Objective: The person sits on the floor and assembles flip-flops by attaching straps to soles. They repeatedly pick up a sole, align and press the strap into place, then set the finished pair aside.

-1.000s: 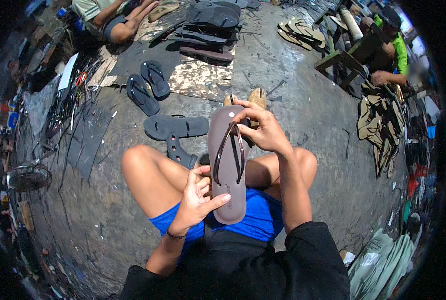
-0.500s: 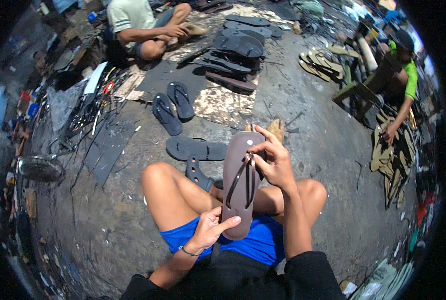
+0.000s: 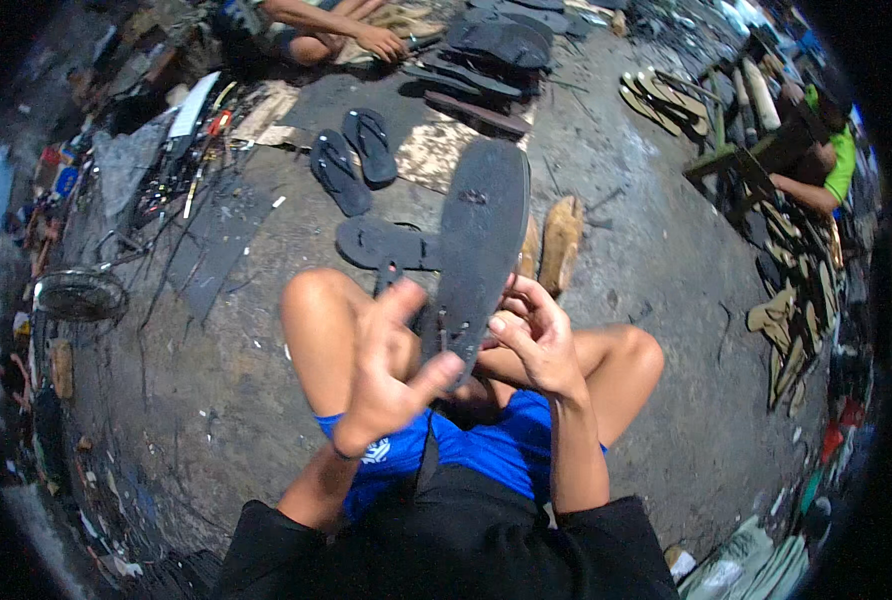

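A flip-flop (image 3: 481, 225) is held up in front of my knees, its dark sole turned toward me and its toe end pointing away. My right hand (image 3: 538, 335) grips its right edge near the lower end, fingers curled; what lies behind the sole is hidden. My left hand (image 3: 386, 375) is blurred, with thumb and fingers spread beside the lower left edge. Its thumb overlaps the sole's end, and I cannot tell whether it touches. Beyond the flip-flop on the floor stands a brown foot-shaped form (image 3: 562, 245), with another partly hidden beside it.
A pair of dark flip-flops (image 3: 341, 175) lies ahead on the left, with a dark sole (image 3: 381, 243) nearer. Stacked dark soles (image 3: 496, 45) stand at the back. Tan flip-flops (image 3: 786, 340) pile up on the right near a co-worker's green sleeve (image 3: 839, 170). Another person's hand (image 3: 381, 42) is far left.
The flip-flop has been turned over, from brown top with straps to dark sole, and raised farther away. My left hand has loosened from its heel; my right has shifted down along its edge.
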`<act>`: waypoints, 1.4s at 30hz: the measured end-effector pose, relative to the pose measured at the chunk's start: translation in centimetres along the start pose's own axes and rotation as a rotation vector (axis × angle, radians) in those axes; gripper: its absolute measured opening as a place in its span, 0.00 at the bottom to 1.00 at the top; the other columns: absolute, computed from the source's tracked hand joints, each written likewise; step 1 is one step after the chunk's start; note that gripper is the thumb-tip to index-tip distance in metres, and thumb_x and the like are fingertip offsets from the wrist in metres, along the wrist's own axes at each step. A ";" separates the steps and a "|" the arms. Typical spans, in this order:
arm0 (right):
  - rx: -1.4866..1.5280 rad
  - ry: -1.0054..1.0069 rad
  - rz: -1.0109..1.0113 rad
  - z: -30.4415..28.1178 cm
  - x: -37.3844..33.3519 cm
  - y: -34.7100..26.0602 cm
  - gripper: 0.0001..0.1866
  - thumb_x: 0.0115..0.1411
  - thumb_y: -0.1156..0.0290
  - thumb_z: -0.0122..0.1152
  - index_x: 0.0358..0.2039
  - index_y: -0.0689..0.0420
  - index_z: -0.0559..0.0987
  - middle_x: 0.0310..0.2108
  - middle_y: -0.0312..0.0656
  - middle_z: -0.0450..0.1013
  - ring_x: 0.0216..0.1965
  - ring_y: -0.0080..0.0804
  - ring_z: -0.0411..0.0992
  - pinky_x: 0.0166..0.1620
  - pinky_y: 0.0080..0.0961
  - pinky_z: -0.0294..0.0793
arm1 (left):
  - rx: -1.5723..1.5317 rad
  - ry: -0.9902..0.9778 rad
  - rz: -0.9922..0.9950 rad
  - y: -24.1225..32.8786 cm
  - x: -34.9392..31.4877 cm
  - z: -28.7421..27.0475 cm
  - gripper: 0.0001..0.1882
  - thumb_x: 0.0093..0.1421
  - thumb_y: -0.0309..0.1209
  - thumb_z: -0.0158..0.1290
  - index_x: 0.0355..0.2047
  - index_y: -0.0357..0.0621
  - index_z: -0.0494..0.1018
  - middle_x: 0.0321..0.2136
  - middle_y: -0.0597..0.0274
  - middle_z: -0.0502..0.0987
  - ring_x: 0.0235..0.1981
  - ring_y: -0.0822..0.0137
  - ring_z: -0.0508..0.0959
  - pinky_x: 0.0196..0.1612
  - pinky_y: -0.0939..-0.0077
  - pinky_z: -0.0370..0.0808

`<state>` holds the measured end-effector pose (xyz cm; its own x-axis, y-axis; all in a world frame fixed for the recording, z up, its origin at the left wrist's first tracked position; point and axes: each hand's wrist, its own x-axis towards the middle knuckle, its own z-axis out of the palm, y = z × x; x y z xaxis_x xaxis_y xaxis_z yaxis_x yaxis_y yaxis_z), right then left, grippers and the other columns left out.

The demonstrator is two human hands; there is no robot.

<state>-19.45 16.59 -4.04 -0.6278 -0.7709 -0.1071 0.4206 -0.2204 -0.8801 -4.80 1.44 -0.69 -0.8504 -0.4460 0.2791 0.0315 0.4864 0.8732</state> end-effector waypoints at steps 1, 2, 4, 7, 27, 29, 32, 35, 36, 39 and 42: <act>0.071 -0.056 0.018 0.0 -0.1 -0.2 0.26 0.62 0.81 0.60 0.58 0.66 0.63 0.52 0.48 0.69 0.44 0.29 0.75 0.49 0.28 0.78 | -0.268 0.102 -0.206 -0.2 0.1 0.0 0.41 0.55 0.29 0.65 0.65 0.34 0.56 0.56 0.46 0.70 0.59 0.57 0.70 0.62 0.61 0.64; 0.099 -0.123 -0.016 -0.2 -0.3 -0.1 0.24 0.62 0.82 0.59 0.57 0.65 0.63 0.52 0.48 0.70 0.45 0.28 0.75 0.50 0.28 0.78 | -0.592 -0.013 -0.366 -1.0 0.1 0.0 0.46 0.57 0.25 0.64 0.68 0.35 0.46 0.59 0.47 0.68 0.61 0.61 0.68 0.63 0.65 0.63; 0.145 -0.109 -0.017 0.1 -0.5 -0.2 0.24 0.62 0.83 0.58 0.57 0.65 0.63 0.50 0.47 0.70 0.46 0.28 0.74 0.50 0.29 0.78 | -0.740 -0.230 -0.463 -1.3 0.5 0.1 0.36 0.57 0.23 0.63 0.63 0.32 0.58 0.53 0.52 0.73 0.56 0.65 0.71 0.61 0.69 0.66; 0.094 -0.132 -0.014 -0.1 -1.0 -0.3 0.27 0.61 0.83 0.59 0.59 0.65 0.60 0.47 0.45 0.70 0.48 0.28 0.73 0.51 0.27 0.77 | -0.653 -0.238 -0.502 0.0 0.3 0.1 0.28 0.57 0.24 0.63 0.56 0.32 0.66 0.47 0.56 0.76 0.52 0.69 0.74 0.58 0.72 0.69; -0.343 0.015 -0.013 1.5 -2.0 0.8 0.23 0.59 0.82 0.63 0.53 0.62 0.64 0.38 0.40 0.74 0.27 0.17 0.70 0.25 0.17 0.71 | -0.456 -0.140 -0.386 -3.6 -2.5 2.6 0.22 0.59 0.27 0.62 0.52 0.35 0.70 0.43 0.62 0.79 0.47 0.73 0.76 0.52 0.74 0.73; -0.260 -0.027 0.034 1.8 -1.9 -0.2 0.25 0.58 0.83 0.63 0.54 0.61 0.64 0.44 0.41 0.73 0.34 0.17 0.71 0.30 0.16 0.73 | -0.516 -0.198 -0.519 -3.6 -2.4 2.4 0.21 0.59 0.26 0.62 0.51 0.36 0.70 0.42 0.63 0.79 0.44 0.74 0.77 0.49 0.76 0.74; -0.448 -0.030 0.036 0.9 -1.9 2.0 0.27 0.57 0.82 0.64 0.55 0.61 0.64 0.43 0.40 0.74 0.38 0.22 0.74 0.34 0.20 0.77 | -0.171 -0.132 -0.442 -2.0 -1.3 1.9 0.24 0.52 0.36 0.63 0.44 0.33 0.73 0.33 0.43 0.81 0.36 0.58 0.83 0.40 0.65 0.78; -0.530 0.031 -0.016 2.7 -1.8 3.0 0.27 0.57 0.80 0.65 0.54 0.62 0.64 0.40 0.41 0.75 0.33 0.23 0.74 0.33 0.20 0.76 | -0.110 -0.102 -0.493 -3.7 -2.7 2.6 0.20 0.56 0.31 0.60 0.47 0.33 0.73 0.36 0.58 0.80 0.38 0.74 0.77 0.42 0.71 0.76; -0.529 0.000 -0.002 2.3 -1.7 3.6 0.27 0.57 0.80 0.65 0.55 0.62 0.64 0.41 0.42 0.74 0.34 0.23 0.74 0.34 0.21 0.76 | -0.123 -0.037 -0.421 -5.8 -4.0 3.7 0.18 0.58 0.31 0.59 0.47 0.35 0.73 0.36 0.58 0.80 0.37 0.74 0.77 0.42 0.71 0.76; -0.308 -0.067 0.059 -1.0 -0.2 5.5 0.29 0.56 0.81 0.65 0.57 0.62 0.63 0.42 0.42 0.74 0.38 0.24 0.74 0.39 0.21 0.77 | -0.235 -0.129 -0.490 -6.0 -3.4 3.8 0.17 0.60 0.32 0.59 0.46 0.34 0.74 0.36 0.59 0.80 0.38 0.74 0.77 0.44 0.73 0.76; -0.195 0.214 0.038 -3.2 1.7 6.2 0.36 0.59 0.81 0.64 0.65 0.62 0.58 0.49 0.44 0.69 0.44 0.29 0.74 0.45 0.24 0.77 | -0.556 -0.147 -0.391 -6.9 -1.1 4.2 0.22 0.64 0.29 0.56 0.56 0.37 0.67 0.44 0.60 0.77 0.42 0.71 0.77 0.48 0.74 0.76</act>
<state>-19.97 15.87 -11.18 -0.7467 -0.6282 -0.2186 0.3259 -0.0590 -0.9436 -6.29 1.72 -8.74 -0.9151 -0.3846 -0.1209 -0.0612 -0.1637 0.9846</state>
